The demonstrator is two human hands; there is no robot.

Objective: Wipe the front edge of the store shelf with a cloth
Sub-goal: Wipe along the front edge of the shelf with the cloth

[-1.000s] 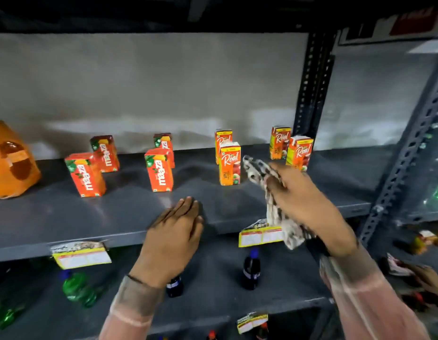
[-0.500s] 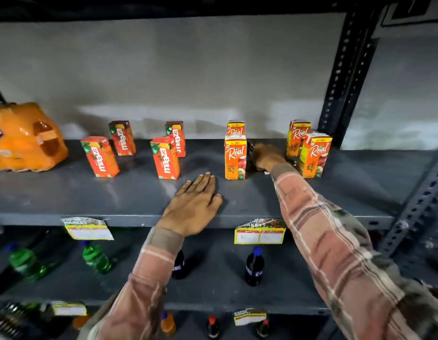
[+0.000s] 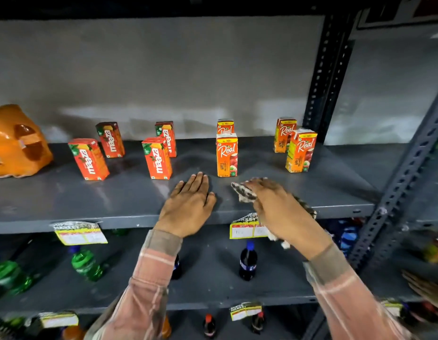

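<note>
The grey metal shelf [image 3: 66, 200] runs across the view, its front edge [image 3: 129, 223] just below my hands. My right hand [image 3: 281, 212] presses a patterned grey-white cloth [image 3: 243, 192] onto the shelf near the front edge, right of centre. One cloth end sticks out past my fingers; the other hangs below the edge by a yellow price tag [image 3: 245, 229]. My left hand [image 3: 188, 204] lies flat, palm down, fingers spread, on the shelf just left of the cloth.
Red Maaza cartons [image 3: 156, 157] and orange Real cartons [image 3: 226, 155] stand behind my hands. An orange wrapped pack [image 3: 17, 143] sits far left. Dark uprights [image 3: 406, 182] frame the right side. Bottles [image 3: 247, 261] stand on the lower shelf. Another person's hand [image 3: 426, 288] shows at lower right.
My right hand has pulled back with the cloth from between the Real cartons at the rear to the front of the shelf. My left hand stays flat in place.
</note>
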